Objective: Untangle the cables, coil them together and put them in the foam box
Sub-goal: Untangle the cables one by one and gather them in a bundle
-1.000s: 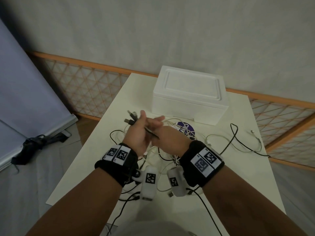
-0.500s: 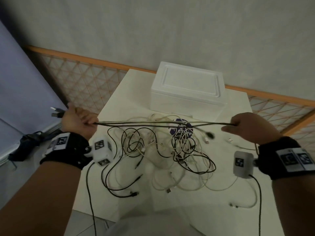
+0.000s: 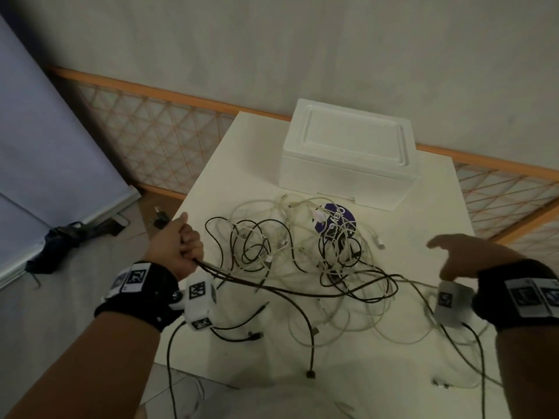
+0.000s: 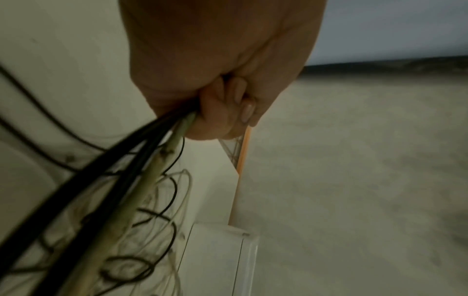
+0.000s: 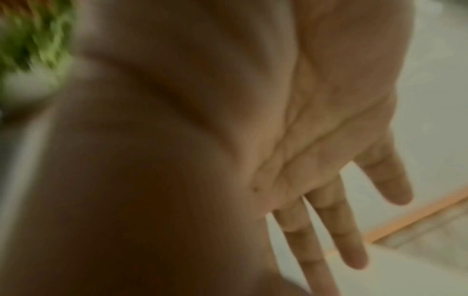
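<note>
Leftmost, at the frame's left edge, a pale blue screen [image 3: 45, 152] leans above a dark bundle [image 3: 65, 241] on the floor. Next, at centre left, the left hand [image 3: 178, 249] is fisted around several cable ends — black and pale strands run from it, down and right, into the tangle of cables [image 3: 305, 264] sprawled over the middle of the white table [image 3: 242, 164]. A purple disc [image 3: 335, 219] lies partly under the tangle. Behind it, at upper centre, the foam box [image 3: 348, 152] sits with its lid on; its contents are hidden. At right, the right hand [image 3: 472, 255] hovers above the table with fingers [image 5: 339, 230] straight and spread, holding nothing. An orange lattice fence [image 3: 157, 143] and grey wall back the table.
</note>
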